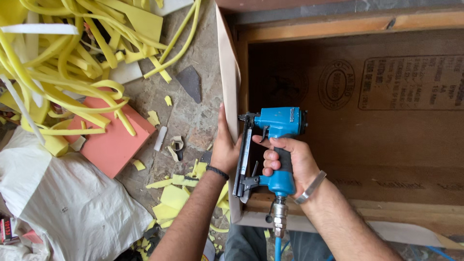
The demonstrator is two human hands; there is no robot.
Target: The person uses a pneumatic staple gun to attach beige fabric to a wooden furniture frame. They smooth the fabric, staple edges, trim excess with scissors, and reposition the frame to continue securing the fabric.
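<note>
even daylight, bright on the left over the yellow foam scraps (72,58) & white sheet (72,203), a bit washed out there. inside of the wooden frame (367,125) is dimmer, in soft shade. sharp focus mid-pic, slight wide-angle bend at edges. no glare.

Both forearms are bare, without any sleeve in view. The left hand (225,150) has a thin black band (217,172) around the wrist, narrow like a cord or a rubber ring. The right hand (290,162) has a flat metal bracelet (310,187) of silver colour on the wrist; it is a plain, smooth strip, wider than the black band, and it sits a little loose. There are no gloves and no rings on the fingers (271,164) that can be seen. At the bottom edge, between the two arms, a piece of grey-blue cloth (241,244) shows, probably trousers.
</note>
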